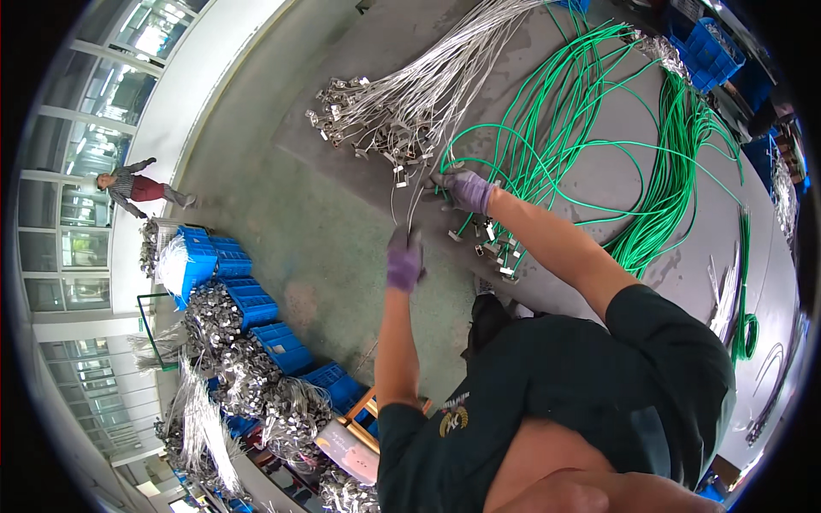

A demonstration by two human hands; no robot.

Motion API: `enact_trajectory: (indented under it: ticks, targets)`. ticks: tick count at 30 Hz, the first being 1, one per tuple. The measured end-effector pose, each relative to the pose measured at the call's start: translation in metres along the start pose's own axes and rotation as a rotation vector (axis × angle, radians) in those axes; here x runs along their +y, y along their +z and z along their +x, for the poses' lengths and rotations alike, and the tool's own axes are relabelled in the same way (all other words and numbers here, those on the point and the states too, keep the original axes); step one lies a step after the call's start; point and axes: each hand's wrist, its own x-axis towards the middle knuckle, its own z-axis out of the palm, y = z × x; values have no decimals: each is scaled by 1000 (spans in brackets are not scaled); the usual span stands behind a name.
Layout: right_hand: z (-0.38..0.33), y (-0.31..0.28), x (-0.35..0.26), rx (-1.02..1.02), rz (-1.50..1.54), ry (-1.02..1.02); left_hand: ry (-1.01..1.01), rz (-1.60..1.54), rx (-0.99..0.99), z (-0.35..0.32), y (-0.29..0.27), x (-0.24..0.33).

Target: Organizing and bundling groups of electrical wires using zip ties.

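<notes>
The gloved left hand pinches near the right hand, both arms outstretched.

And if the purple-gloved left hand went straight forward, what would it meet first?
Past the thin silvery wires at the left hand, probably the bunched silver metal connectors; depth is unclear.

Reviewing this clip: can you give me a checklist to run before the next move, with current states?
1. Left hand on the thin pale strands: ok, they run into its fingers.
2. Right hand gripping a cable: cannot tell, fingertips unclear.
3. White cable bundle on the table: ok.
4. Green cables free of crossings: not ok, many loop over each other.
5. Other person away from the table: ok.
</notes>
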Motion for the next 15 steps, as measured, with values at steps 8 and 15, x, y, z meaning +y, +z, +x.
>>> enact_trajectory:
  ticks: [8, 15]
  targets:
    - [71, -46, 31, 154, -401, -94, 156, 459, 227, -260, -78, -182]
    - [111, -38, 110, 106, -605, -285, -103, 308, 394, -371, -58, -188]
